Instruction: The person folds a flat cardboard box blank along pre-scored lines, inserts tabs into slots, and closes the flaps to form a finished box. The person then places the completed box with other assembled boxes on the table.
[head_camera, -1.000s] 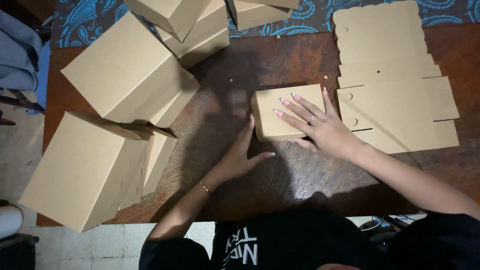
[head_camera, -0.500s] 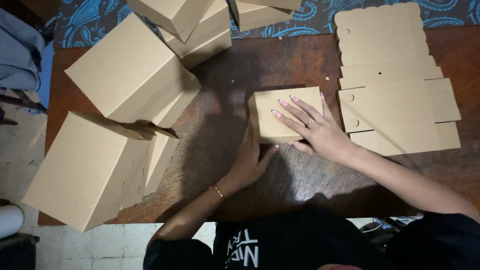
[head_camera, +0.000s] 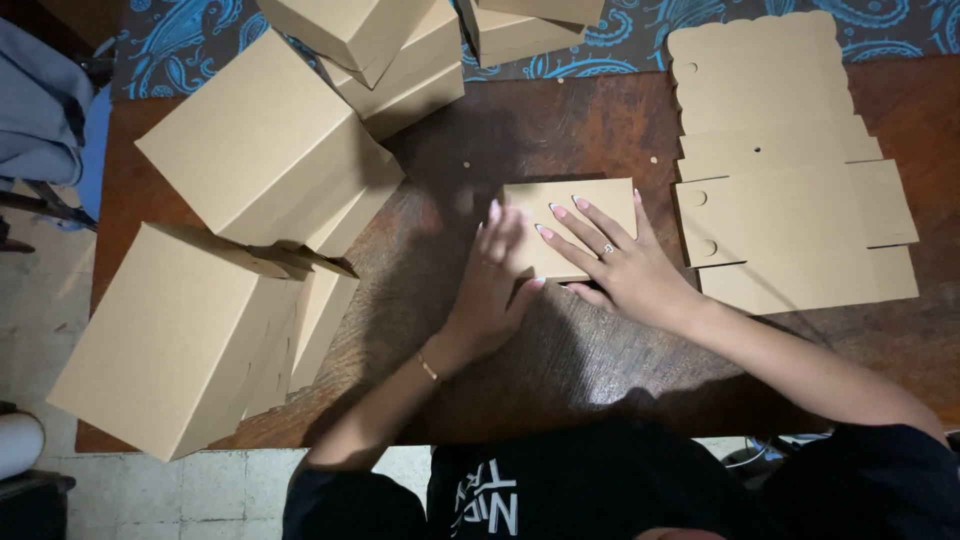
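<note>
1. We are working at a dark brown wooden bench (head_camera: 600, 370), both hands on a small flat folded brown cardboard piece (head_camera: 590, 205) lying at bench centre, just left of the stack of flat die-cut brown cardboard blanks (head_camera: 790, 215).
2. Our right hand (head_camera: 618, 262) is lying palm-down on the piece, fingers (head_camera: 572, 222) spread across its near half. Grip is open and flat, pressing, not clasping.
3. Our left hand (head_camera: 497, 285) is sitting at the piece's left edge, fingers extended over that edge, thumb tucked at the near-left corner. Also an open grip, nothing enclosed.
4. We are reading this as creasing or flattening a fold. To do it well, in our judgement:
   - keep the right palm as the anchor so the piece is not sliding on the wood
   - run the left fingertips along the edge with even pressure, no lifting
   - keep the corners square before pressing hard, since a skewed crease will likely misalign the flaps.
5. Assembled plain brown cardboard boxes (head_camera: 260, 150) are piling up on the left side and far edge, well apart from the hands; some are overhanging the bench's left edge, so we are keeping our elbows in.
6. A blue patterned cloth (head_camera: 620, 55) is showing at the far edge.
</note>
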